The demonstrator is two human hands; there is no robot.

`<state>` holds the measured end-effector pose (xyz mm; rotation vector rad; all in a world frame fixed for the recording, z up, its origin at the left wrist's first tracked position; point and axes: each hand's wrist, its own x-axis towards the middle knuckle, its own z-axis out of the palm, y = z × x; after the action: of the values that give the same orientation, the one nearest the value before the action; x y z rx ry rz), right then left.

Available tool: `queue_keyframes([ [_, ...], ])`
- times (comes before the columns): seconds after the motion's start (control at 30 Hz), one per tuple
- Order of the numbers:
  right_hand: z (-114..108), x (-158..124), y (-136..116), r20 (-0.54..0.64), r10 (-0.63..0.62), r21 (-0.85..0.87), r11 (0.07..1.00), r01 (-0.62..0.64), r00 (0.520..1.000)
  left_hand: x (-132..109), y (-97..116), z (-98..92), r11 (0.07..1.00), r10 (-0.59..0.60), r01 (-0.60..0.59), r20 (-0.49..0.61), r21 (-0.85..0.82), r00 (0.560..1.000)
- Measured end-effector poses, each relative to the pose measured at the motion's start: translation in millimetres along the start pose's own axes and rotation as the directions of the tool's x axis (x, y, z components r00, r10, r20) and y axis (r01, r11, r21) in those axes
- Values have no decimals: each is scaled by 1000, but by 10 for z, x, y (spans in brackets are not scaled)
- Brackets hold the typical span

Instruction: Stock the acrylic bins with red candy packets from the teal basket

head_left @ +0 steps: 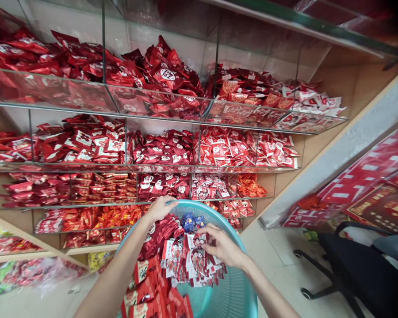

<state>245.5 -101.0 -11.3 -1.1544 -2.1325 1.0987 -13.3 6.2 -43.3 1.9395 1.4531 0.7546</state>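
A teal plastic basket point(234, 287) stands in front of me with several kinds of wrapped sweets in it. My left hand point(161, 208) is closed over its far rim. Inside the basket, my right hand point(220, 245) has its fingers curled on the red-and-white candy packets point(197, 260), which are printed with cartoon figures. Dark red packets point(157, 236) lie to the left of these, and small blue-wrapped sweets point(190, 222) sit behind them near the far wall. Larger red packets point(147, 287) fill the near left side.
Glass-fronted shelves point(159, 115) divided into bins rise ahead, filled with red candy packets point(172, 73). Orange-wrapped sweets point(252, 184) lie on a lower shelf. At right a black wheeled chair point(361, 260) stands on the tiled floor. Plastic bags of sweets point(23, 274) lie low at left.
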Motion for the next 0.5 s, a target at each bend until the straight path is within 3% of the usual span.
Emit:
queue_keyframes([
  [0.1,21,-38,-106,-12,82,392,917,-71,997,-2,7,-4,1000,10,-10,1,-11,1000],
  [0.23,14,-116,-341,33,224,811,564,-157,974,0,13,-10,1000,1,-1,4,0,1000],
  [0.33,-14,-161,-507,76,247,891,419,-178,966,1,9,-8,1000,-2,2,-1,6,1000],
  [0.5,-47,-207,-670,125,279,899,375,-228,952,6,1,1,1000,-3,3,-7,-5,1000],
])
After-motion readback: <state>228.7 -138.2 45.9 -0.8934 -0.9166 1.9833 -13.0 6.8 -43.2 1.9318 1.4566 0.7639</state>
